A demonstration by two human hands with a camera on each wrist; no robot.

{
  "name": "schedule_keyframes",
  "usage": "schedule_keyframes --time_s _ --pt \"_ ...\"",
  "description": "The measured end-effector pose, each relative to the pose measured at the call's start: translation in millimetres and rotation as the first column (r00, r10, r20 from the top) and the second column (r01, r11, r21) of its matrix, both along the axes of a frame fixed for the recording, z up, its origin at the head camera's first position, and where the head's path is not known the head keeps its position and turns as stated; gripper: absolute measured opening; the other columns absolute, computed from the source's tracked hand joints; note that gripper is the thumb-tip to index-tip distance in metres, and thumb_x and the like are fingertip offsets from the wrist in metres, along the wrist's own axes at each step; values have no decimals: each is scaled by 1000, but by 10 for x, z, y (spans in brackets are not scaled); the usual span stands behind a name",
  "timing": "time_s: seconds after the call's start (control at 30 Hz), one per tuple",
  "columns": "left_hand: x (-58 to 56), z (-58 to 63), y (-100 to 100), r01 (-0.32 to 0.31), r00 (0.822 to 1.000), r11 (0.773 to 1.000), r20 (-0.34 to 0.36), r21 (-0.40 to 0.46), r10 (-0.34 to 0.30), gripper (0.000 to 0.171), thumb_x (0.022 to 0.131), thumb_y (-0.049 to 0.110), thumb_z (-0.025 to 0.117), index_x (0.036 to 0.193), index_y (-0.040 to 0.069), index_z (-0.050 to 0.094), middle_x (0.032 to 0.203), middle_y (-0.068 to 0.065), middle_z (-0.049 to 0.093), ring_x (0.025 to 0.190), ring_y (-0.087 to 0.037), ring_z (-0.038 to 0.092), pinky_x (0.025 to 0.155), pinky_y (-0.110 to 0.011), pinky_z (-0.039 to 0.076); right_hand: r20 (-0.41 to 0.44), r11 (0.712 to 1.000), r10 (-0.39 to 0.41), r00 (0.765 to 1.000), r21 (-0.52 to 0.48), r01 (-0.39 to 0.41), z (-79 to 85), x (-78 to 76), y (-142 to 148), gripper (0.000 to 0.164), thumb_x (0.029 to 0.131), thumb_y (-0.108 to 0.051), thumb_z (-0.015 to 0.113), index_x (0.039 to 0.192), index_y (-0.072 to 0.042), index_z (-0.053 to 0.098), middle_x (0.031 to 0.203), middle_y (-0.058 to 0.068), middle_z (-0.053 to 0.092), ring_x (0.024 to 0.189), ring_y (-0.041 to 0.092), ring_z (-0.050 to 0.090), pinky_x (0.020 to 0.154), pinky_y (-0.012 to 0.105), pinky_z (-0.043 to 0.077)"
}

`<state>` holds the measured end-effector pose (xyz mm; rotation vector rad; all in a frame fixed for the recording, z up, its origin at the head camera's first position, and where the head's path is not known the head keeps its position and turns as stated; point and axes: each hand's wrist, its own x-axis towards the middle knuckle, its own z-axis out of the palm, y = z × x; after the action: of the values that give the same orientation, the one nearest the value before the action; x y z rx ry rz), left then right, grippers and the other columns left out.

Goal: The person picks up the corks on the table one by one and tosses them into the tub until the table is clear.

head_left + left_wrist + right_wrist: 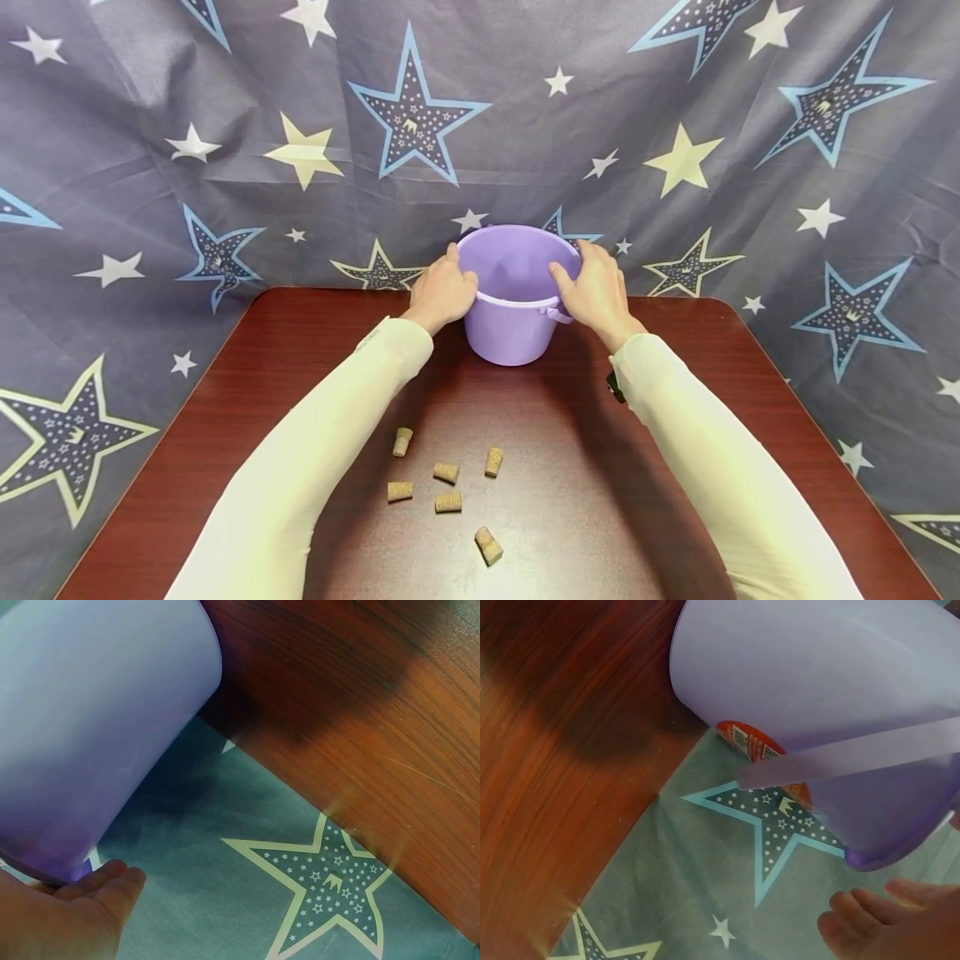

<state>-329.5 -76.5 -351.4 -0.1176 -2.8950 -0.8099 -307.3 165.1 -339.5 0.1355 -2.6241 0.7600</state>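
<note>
Star-print cloth [525, 142] backs a wood-grain table [585, 542]; at its 12 o'clock is an upright lilac bucket [510, 333], with 6 corks [447, 502] toward 7. Left hand [442, 292] and right hand [596, 292] pinch its rim [517, 303] at 9 and 3; even pressure should keep it level. Only the right-wrist view shows the red label [754, 741]; only the head view, corks.

On my feed I see a purple bucket [510, 333], tan corks [447, 472], a reddish-brown desk [292, 350] and grey star-patterned cloth [525, 158].
</note>
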Motion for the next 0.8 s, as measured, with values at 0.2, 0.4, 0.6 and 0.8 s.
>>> schedule_keyframes --time_s 0.2,0.4,0.6,0.8 --pt "0 0 3 1 1000 1000 -7 -3 -1 71 100 32 42 163 4 23 157 -14 45 139 -35 48 111 -49 40 82 996 6 997 -94 2 -38 -27 0 74 96 -42 64 152 2 43 150 25 48 139 42 45 116 51 35" --pt "5 0 -7 0 1000 1000 -12 -1 0 71 100 32 42 162 3 24 156 -14 46 139 -35 48 110 -50 40 134 986 13 991 -166 9 -54 -91 29 72 100 -42 59 155 2 39 152 24 47 141 39 44 118 47 33" --pt "5 4 -9 -1 1000 1000 -7 -10 1 71 100 32 42 162 4 23 154 -15 48 138 -35 49 110 -50 41 230 977 32 973 -212 18 -60 -132 52 75 100 -42 57 160 -6 31 157 20 43 144 38 42 120 46 31" --pt "-6 -1 -1 2 1000 1000 -1 -7 -2 71 100 32 41 163 4 22 156 -14 46 140 -33 47 111 -48 39 283 961 90 955 -276 -8 -98 -169 49 72 100 -21 52 165 -12 21 164 17 33 148 35 35 122 46 26"
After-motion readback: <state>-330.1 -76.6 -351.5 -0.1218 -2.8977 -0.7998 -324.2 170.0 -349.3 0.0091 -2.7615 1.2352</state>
